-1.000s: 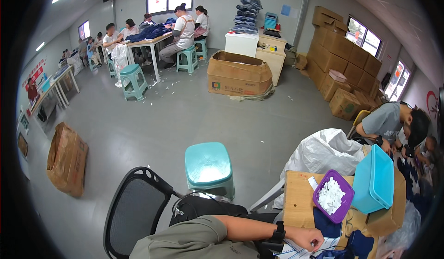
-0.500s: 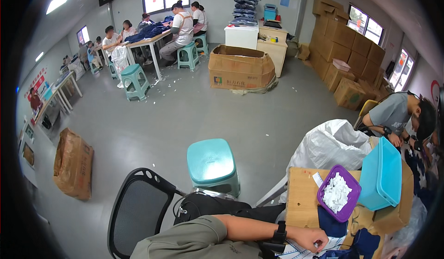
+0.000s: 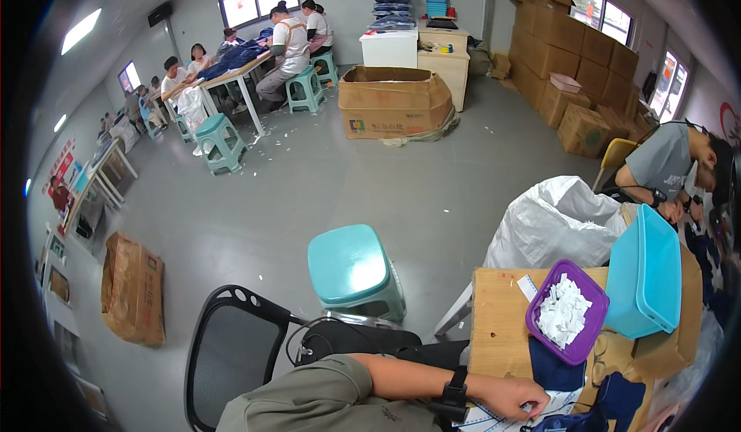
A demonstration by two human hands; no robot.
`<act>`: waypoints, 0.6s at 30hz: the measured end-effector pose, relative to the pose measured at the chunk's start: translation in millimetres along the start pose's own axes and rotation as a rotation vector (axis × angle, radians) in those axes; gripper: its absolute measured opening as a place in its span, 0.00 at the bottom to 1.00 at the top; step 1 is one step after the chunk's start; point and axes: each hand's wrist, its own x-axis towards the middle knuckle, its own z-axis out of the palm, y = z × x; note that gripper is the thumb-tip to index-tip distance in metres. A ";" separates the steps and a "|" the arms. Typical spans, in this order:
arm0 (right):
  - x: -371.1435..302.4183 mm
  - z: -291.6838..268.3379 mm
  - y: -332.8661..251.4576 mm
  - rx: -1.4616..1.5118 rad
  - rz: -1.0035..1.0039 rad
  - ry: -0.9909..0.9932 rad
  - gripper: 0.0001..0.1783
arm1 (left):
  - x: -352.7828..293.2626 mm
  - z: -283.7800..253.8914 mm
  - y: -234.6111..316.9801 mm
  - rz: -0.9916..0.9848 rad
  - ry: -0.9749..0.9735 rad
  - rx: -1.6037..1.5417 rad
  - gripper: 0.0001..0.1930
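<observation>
Grip of the left hand (image 3: 512,397): fingers curled inward above the desk (image 3: 495,320), though I cannot tell whether they pinch anything. White sheets with blue markings (image 3: 482,419) lie beneath the hand, and bunched dark blue cloth (image 3: 622,397) lies just to its right on the desk. Farther back, a purple basket (image 3: 575,352) holds white scraps (image 3: 562,312), beside an open turquoise bin (image 3: 637,285).

At five o'clock, the person's bare left hand (image 3: 515,398) was curled near the flat navy-blue cloth (image 3: 556,368). At four o'clock, one purple square plastic basket (image 3: 595,316) was holding many small white pieces (image 3: 562,315).
</observation>
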 end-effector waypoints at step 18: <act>32.8 -69.1 53.8 -0.594 -0.386 -0.142 0.34 | -2.7 0.7 1.5 0.010 0.017 0.055 0.06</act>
